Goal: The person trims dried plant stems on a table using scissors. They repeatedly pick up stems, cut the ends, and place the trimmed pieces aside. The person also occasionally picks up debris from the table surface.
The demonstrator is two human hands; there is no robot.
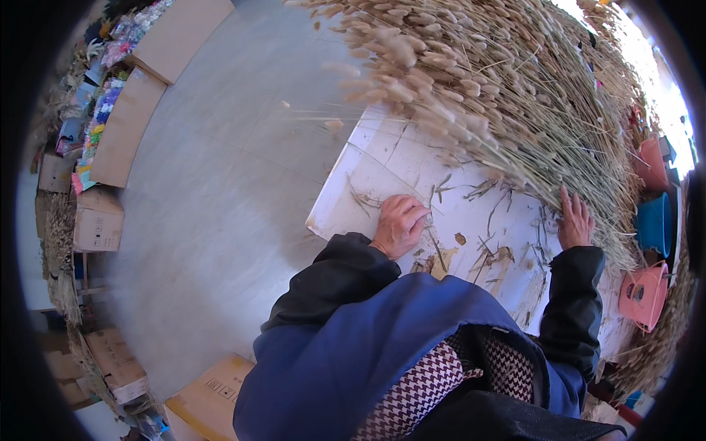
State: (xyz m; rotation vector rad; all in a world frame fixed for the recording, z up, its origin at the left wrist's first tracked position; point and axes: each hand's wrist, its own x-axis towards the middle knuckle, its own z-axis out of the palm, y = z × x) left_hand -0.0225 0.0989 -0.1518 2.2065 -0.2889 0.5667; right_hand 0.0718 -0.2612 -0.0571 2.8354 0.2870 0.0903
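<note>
A large heap of dried bunny tail grass (496,71) lies across the far part of a white tabletop (342,204), its fluffy heads pointing left and its stems running right. My right hand (575,218) rests with fingers spread against the near edge of the stems; whether it grips any cannot be told. My left hand (401,225) is curled above the table near its left edge, with thin stems by the fingertips; its grip is unclear. Broken stem bits and a dry brown leaf (460,238) are scattered on the table between my hands.
Pink buckets (642,297) and a blue bucket (653,223) stand along the right. Cardboard boxes (99,220) and colourful dried bunches (99,121) line the left, beyond the grey floor (209,182). Another cardboard box (207,399) is close by at the lower left.
</note>
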